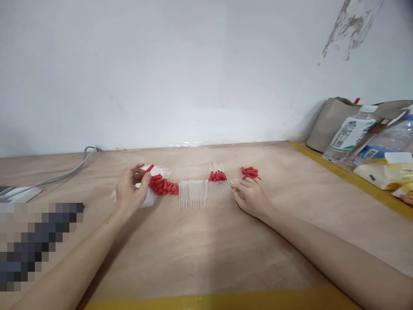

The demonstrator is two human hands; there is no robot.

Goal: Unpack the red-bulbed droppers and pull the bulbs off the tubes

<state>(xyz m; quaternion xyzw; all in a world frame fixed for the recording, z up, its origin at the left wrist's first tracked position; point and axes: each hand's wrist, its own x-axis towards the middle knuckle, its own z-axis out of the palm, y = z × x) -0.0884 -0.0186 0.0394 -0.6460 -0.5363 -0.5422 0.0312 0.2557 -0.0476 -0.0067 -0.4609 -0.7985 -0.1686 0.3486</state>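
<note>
My left hand [130,189] pinches a red rubber dropper bulb [148,169] between thumb and fingers, raised over a pile of the same red bulbs [164,187]. A clear plastic bag [149,199] lies under and beside that hand. In the middle, a row of clear, thin dropper tubes [193,193] lies side by side, tapered ends toward me. My right hand [253,198] rests at the row's right end with fingers and thumb curled together; what they grip is hidden. Behind the row lie tubes fitted with red bulbs [218,175], and another small pile of red bulbs [249,171].
On the right, beyond yellow tape [309,161], stand a grey bag [329,120], a labelled plastic bottle [348,135] and a yellow-and-white packet [377,174]. A grey cable [71,172] runs along the left. A white wall [193,77] bounds the back of the table.
</note>
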